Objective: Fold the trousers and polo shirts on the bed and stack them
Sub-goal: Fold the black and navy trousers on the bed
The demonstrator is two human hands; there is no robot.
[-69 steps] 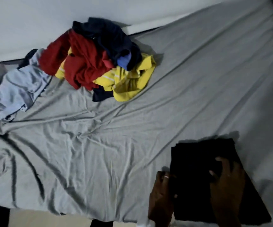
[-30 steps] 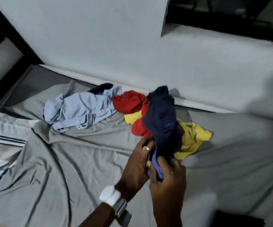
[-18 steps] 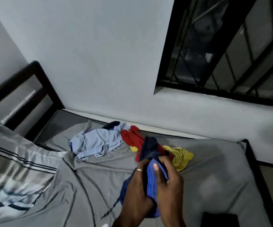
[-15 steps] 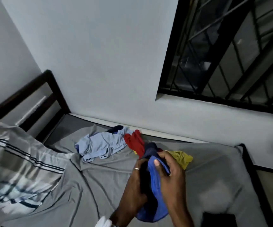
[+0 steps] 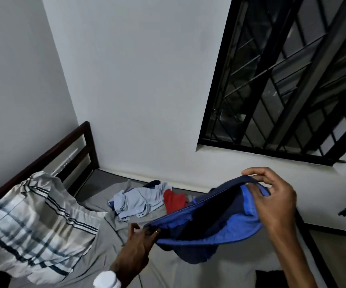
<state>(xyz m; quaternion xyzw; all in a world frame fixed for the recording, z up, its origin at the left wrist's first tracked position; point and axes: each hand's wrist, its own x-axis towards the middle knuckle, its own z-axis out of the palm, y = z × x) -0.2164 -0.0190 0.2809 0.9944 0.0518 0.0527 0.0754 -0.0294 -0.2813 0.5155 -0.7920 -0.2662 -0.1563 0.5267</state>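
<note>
A: Status?
B: Early. Over the bed (image 5: 105,250), centre-right: blue garment (image 5: 209,221) held up unfolded. The left hand (image 5: 141,238) grips its lower end and the right hand (image 5: 271,200) pinches the upper edge, hands well apart.
A: Remaining?
B: The light-blue garment (image 5: 139,200) and red garment (image 5: 174,201) lie crumpled mid-frame by the wall. The dark piece (image 5: 269,277) at bottom right looks folded but is mostly cut off.

The blue garment (image 5: 209,221) covers the right part of the red garment (image 5: 174,202) and fingertips of the left hand (image 5: 140,239); a dark garment (image 5: 152,182) shows only a corner behind the light blue garment (image 5: 139,200). The bottom edge cuts off a black item (image 5: 269,279) and a white wristband (image 5: 105,281)
</note>
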